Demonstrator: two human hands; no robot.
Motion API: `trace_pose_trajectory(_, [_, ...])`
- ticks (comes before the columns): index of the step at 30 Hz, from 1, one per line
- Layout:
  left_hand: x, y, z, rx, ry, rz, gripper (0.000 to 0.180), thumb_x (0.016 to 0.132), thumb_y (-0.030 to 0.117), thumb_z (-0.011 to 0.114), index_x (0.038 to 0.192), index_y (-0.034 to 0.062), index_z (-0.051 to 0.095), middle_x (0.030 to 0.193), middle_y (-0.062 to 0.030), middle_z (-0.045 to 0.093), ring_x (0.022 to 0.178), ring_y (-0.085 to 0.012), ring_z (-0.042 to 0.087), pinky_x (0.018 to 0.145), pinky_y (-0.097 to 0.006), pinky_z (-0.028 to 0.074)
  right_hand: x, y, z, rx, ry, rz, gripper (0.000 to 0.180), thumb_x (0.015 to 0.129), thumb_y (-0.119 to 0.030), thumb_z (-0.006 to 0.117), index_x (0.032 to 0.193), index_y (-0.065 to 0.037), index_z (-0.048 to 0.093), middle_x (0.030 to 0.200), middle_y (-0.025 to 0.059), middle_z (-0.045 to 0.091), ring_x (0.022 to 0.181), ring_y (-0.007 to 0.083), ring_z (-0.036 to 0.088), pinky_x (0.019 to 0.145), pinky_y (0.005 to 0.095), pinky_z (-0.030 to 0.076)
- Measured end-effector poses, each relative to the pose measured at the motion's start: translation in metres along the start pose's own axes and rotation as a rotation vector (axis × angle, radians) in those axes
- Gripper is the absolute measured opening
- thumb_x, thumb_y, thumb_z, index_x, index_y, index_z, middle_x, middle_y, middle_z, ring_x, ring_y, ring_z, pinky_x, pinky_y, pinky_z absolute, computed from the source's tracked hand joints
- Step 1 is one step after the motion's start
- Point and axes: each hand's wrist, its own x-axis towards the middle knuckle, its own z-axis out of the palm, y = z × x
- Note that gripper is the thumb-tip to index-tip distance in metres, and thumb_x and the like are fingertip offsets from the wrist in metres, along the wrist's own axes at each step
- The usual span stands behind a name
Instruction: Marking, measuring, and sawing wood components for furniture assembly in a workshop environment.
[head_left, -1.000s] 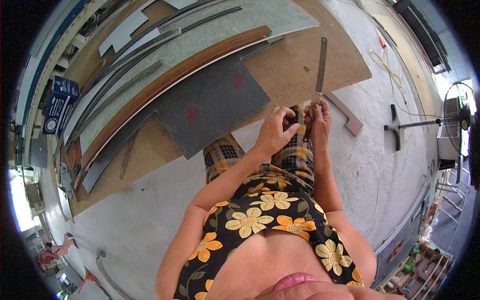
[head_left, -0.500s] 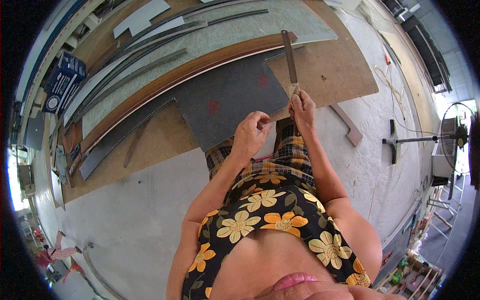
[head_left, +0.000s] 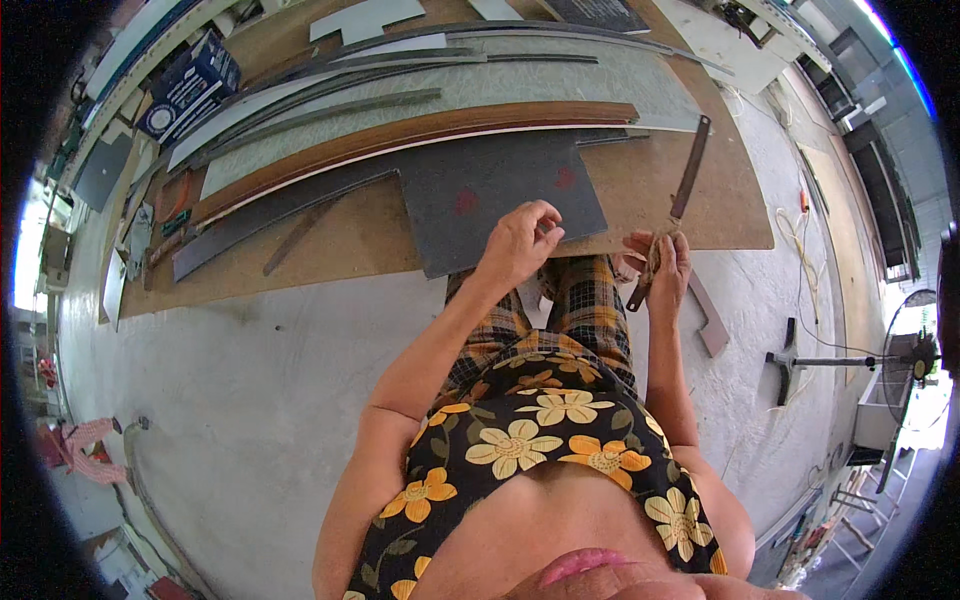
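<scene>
Right hand [head_left: 662, 268] fingers wrapped around the long flat blade [head_left: 686, 175], tilted clear of the brown surface [head_left: 700, 215]; left hand [head_left: 520, 240] fingers loosely curled, holding nothing, over the dark grey sheet [head_left: 500, 195]

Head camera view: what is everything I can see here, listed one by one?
Long flat blade: one, rusty brown, held upright over the board.
Dark grey sheet: one, with two red marks, on the board in front of the hands.
Brown board: one, lying on the grey floor.
Curved strips: several, grey and brown, across the board's far side.
Blue box: one, far left.
Standing fan: one, dark, far right.
Left hand: loosely curled, holding nothing visible, above the sheet's near edge.
Right hand: gripping the blade's lower end.
</scene>
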Motion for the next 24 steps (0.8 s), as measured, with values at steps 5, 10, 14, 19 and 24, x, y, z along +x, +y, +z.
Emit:
trace_pose_trajectory(5, [0.049,-0.012,-0.014,0.18,0.108,0.1,0.023,0.085,0.015,0.069,0.104,0.0024,0.063,0.099,-0.0129,0.067,0.085,-0.0222,0.067,0.076,-0.034,0.053,0.008,0.004,-0.04,0.04,0.073,-0.005,0.015,0.103,-0.019,0.044,0.1,-0.007,0.052,0.083,0.0105,0.066,0.056,0.0137,0.059,0.047,0.0258,0.047])
trace_pose_trajectory(10, [0.111,-0.026,-0.029,0.475,0.159,0.258,0.035,0.085,0.019,0.07,0.116,0.0055,0.059,0.113,-0.015,0.063,0.099,-0.0276,0.063,0.087,-0.039,0.05,0.019,0.015,-0.06,0.104,0.173,0.106,0.011,0.102,-0.019,0.046,0.104,-0.01,0.052,0.069,0.0012,0.053,0.044,0.0058,0.041,0.039,0.0206,0.034])
trace_pose_trajectory(14, [0.161,-0.034,-0.03,0.657,0.129,0.284,0.053,0.082,0.026,0.073,0.127,0.0058,0.054,0.13,-0.0166,0.054,0.123,-0.0344,0.05,0.102,-0.045,0.041,0.028,0.026,-0.071,0.104,0.196,0.134,0.012,0.102,-0.018,0.045,0.105,-0.009,0.052,0.068,0.0007,0.052,0.041,0.0043,0.038,0.037,0.0202,0.031])
trace_pose_trajectory(19, [0.206,-0.055,-0.033,0.776,0.006,0.165,0.072,0.08,0.04,0.075,0.138,0.0058,0.049,0.14,-0.0165,0.048,0.13,-0.0343,0.045,0.106,-0.045,0.039,0.042,0.023,-0.081,0.064,0.175,0.148,0.012,0.103,-0.017,0.044,0.105,-0.008,0.052,0.066,0.0007,0.052,0.042,0.0038,0.038,0.037,0.0199,0.029])
trace_pose_trajectory(24, [0.222,-0.07,-0.046,0.838,-0.116,-0.026,0.076,0.078,0.046,0.076,0.136,0.0041,0.051,0.135,-0.0158,0.051,0.127,-0.0341,0.047,0.105,-0.045,0.04,0.052,0.014,-0.096,0.056,0.216,0.175,0.012,0.102,-0.016,0.044,0.104,-0.008,0.052,0.066,0.0009,0.052,0.042,0.0039,0.039,0.037,0.0201,0.029])
